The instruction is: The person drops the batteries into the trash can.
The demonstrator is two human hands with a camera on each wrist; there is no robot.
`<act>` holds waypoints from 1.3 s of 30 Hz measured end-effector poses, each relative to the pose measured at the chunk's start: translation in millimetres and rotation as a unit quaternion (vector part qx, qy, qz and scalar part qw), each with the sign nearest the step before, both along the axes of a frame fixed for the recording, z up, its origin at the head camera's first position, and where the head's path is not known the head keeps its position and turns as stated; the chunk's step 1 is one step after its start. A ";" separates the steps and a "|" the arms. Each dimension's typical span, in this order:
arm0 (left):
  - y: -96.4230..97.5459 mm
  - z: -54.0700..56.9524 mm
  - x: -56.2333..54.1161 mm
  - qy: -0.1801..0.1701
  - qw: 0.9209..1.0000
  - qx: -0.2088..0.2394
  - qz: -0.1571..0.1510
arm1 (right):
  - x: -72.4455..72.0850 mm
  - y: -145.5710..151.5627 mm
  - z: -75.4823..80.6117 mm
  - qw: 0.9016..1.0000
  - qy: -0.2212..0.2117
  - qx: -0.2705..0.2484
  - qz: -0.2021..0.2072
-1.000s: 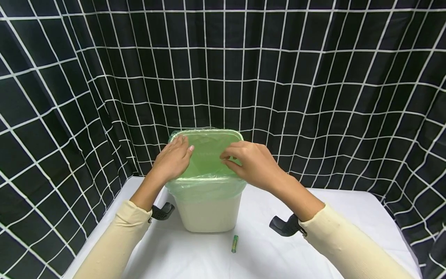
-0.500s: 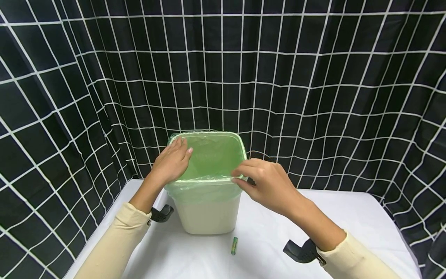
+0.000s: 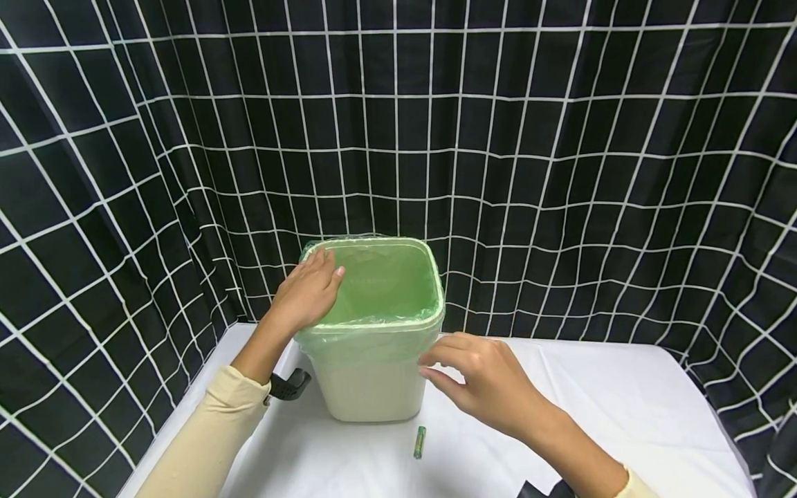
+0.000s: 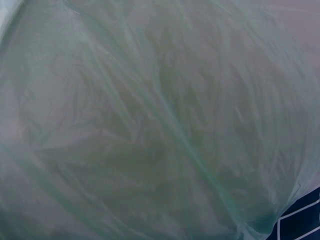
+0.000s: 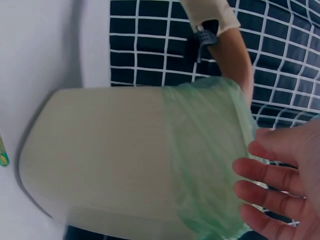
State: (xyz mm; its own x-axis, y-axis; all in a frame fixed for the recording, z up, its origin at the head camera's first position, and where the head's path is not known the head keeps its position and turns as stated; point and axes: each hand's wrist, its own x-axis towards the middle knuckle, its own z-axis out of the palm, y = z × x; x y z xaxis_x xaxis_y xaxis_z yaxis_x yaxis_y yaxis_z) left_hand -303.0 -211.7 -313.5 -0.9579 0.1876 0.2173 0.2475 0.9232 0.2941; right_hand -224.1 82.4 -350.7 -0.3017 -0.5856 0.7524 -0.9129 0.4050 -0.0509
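Note:
A white trash bin [image 3: 371,391] stands on the table, lined with a thin green trash bag [image 3: 373,344] folded down over its rim. My left hand [image 3: 305,289] rests on the bin's left rim with straight fingers. The bag's wrinkled film [image 4: 165,120] fills most of the left wrist view. Just off the bin's front right side, my right hand [image 3: 482,377] holds nothing, its fingers loosely bent. In the right wrist view, the right hand's fingertips [image 5: 245,167] are close to the bag's folded edge [image 5: 210,165].
A small green battery [image 3: 420,443] lies in front of the bin on the white tablecloth [image 3: 349,463]. Black curtain with a white grid [image 3: 498,138] hangs behind the table and along both sides.
My right hand has moved from over the bin's opening, past its front right rim, down to the right of the bin. The left hand stays on the left rim.

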 end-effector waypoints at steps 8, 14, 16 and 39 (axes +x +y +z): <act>-0.1 -0.4 1.0 0.001 1.000 0.005 0.001 | 7.6 0.5 -27.3 1.000 -0.030 0.006 -0.005; 0.3 -0.2 2.0 0.001 1.000 0.004 0.002 | 10.2 1.4 -46.1 0.999 -0.039 0.001 -0.004; 0.2 -0.1 1.8 0.001 1.000 0.004 0.002 | 10.0 1.7 -52.5 0.999 -0.045 0.002 -0.006; -0.6 -1.0 1.4 -0.001 1.000 0.003 0.002 | -8.0 0.7 -125.4 0.973 -0.200 0.102 -0.050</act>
State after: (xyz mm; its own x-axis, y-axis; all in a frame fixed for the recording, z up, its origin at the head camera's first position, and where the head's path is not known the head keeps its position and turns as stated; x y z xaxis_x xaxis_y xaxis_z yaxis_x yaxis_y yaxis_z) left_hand -301.6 -212.3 -314.5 -0.9593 0.1820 0.2157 0.2424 0.9228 0.2996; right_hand -232.1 83.1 -476.1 -0.6100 -0.6628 0.4342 -0.7919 0.5300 -0.3034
